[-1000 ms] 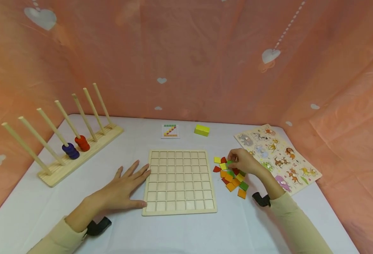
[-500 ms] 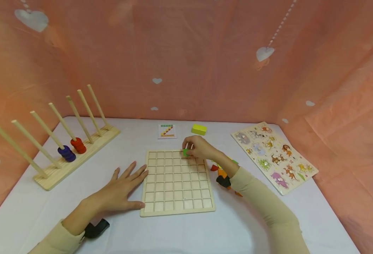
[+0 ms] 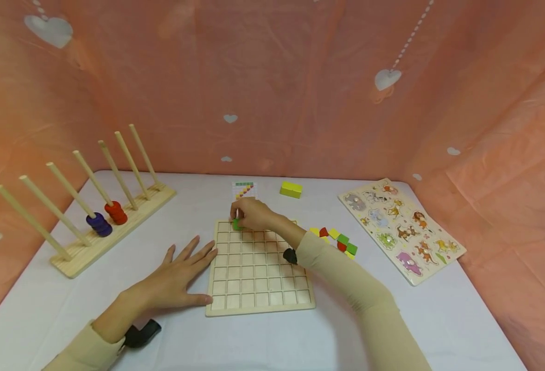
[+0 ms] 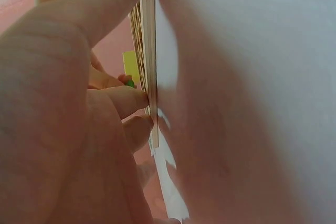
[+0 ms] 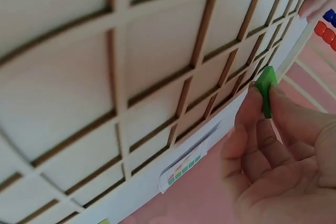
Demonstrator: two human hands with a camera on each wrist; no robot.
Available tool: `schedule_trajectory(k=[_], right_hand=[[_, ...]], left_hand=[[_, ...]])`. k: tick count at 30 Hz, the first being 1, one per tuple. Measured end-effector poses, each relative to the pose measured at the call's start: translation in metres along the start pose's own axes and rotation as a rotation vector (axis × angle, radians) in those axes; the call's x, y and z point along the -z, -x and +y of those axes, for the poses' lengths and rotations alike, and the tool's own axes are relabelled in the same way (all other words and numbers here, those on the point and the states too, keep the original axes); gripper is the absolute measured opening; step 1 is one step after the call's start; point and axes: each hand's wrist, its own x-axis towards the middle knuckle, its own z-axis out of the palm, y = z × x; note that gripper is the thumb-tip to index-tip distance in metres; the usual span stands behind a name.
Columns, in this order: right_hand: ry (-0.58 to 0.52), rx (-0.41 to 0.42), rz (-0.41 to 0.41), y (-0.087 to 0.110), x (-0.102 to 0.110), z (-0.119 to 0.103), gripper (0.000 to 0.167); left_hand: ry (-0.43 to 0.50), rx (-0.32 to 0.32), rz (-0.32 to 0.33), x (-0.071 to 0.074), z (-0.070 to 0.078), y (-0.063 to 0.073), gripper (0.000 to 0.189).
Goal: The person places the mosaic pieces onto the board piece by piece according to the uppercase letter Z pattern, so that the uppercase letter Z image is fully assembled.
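Note:
A wooden grid board with square cells lies at the middle of the table. My right hand is over its far left part, and in the right wrist view the thumb and fingers pinch a green square tile just above the cells. My left hand rests at the board's left edge with fingers spread; thumb and fingertips touch that edge in the left wrist view. Several loose red, yellow and green tiles lie right of the board, partly hidden by the right sleeve. A small pattern card lies beyond the board, partly covered by my right hand.
A wooden peg stand with blue rings and red rings stands on the left. A yellow block sits behind the board. On the right lies an animal puzzle board. A pink curtain hangs behind the table.
My right hand has moved left from the loose tile pile to the board's far left part, carrying the green tile. My left hand keeps its place at the board's edge.

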Motion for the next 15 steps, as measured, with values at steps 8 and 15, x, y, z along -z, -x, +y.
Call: schedule_trajectory(k=[8,15], right_hand=[[0.039,-0.008,0.062,-0.0052,-0.0039,-0.0042,0.011],[0.056,-0.023,0.062,-0.0061,-0.0078,-0.0047,0.009]], left_hand=[[0.006,0.003,-0.003,0.0007,-0.0005,-0.0003,0.101],[0.005,0.004,-0.005,-0.0016,-0.0022,-0.0007,0.102]])
